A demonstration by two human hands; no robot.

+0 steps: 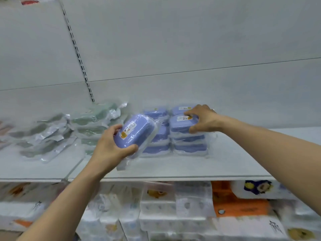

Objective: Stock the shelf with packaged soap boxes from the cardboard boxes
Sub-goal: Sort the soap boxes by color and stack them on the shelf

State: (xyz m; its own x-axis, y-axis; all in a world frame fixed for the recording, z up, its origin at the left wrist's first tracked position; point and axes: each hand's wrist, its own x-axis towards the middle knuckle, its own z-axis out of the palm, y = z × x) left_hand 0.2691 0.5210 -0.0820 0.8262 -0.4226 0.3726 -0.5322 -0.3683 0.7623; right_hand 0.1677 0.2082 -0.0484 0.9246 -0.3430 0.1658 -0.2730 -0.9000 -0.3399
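My left hand grips a blue soap box in clear plastic wrap, tilted above the white shelf, just left of the blue stacks. My right hand holds the top box of the right-hand blue stack, thumb on its front and fingers over its label. A second stack of blue boxes stands left of that one, partly hidden behind the held box. More blue boxes sit behind. No cardboard box is in view.
Green-grey wrapped soap boxes are piled on the shelf's left, with loose flat packs further left. The shelf's right end is bare. Below the shelf are packs of tissue rolls. A slotted upright runs up the back wall.
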